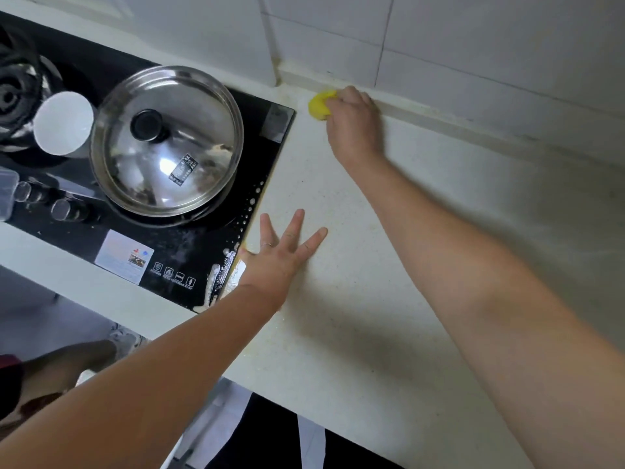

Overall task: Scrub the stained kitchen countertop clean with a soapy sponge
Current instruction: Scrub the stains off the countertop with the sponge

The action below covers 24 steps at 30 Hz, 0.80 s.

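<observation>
Two bare forearms reach away from the camera, the left forearm [152,377] from the lower left and the right forearm [473,282] from the lower right, both over the pale speckled desk [389,333]. The left grip [277,258] lies palm down on the desk, fingers straight and spread, holding nothing, with a thin ring [266,245] on one finger. Its thumb sits at the hob's right edge, by a line of white foam [213,282].

The right grip [355,126], slightly blurred, is far back, its fingers curled over a yellow sponge [321,104]. It presses the sponge onto the desk at the foot of the low back ledge [439,113], below the white wall tiles [473,35]. Only the sponge's rounded left end shows past the fingers, pointing left toward the hob. The grip covers the rest, so its long axis cannot be told.

Left of the desk is a black glass hob [101,72]. A steel lid [169,140] with a black knob [148,125] covers a pot on it, and a white cup [62,123] stands just left of the lid. The lid bears a small dark sticker [183,170], its print too small to read. The hob's front carries a pale label [123,255] with a small picture, and beside it a row of white icons [174,274]. The lettering there is not legible.
</observation>
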Tool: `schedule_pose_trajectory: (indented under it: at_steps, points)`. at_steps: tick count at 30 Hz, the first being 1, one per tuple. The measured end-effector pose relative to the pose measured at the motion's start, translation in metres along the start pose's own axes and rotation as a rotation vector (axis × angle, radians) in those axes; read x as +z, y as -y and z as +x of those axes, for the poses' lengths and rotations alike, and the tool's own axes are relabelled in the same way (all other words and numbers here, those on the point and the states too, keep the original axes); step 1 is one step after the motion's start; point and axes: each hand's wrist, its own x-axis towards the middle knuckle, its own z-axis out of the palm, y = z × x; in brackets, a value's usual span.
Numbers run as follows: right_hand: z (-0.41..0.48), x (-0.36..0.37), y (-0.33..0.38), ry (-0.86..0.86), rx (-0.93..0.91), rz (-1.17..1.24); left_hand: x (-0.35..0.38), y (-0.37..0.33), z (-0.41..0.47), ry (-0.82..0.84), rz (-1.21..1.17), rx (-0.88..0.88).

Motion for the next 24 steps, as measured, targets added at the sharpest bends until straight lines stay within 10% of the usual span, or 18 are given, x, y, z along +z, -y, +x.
schedule_pose_trajectory:
  at_steps: [7, 17, 24]
  points:
    - [0.038, 0.011, 0.045, 0.113, -0.294, -0.161, 0.002, 0.0, 0.004, 0.023, -0.014, -0.019]
    - [-0.023, -0.012, -0.023, 0.014, -0.081, -0.127, 0.0, 0.001, 0.002, 0.02, -0.07, -0.004]
    - [0.034, -0.003, 0.063, 0.11, -0.212, -0.009, 0.003, 0.0, 0.005, 0.004, -0.063, -0.014]
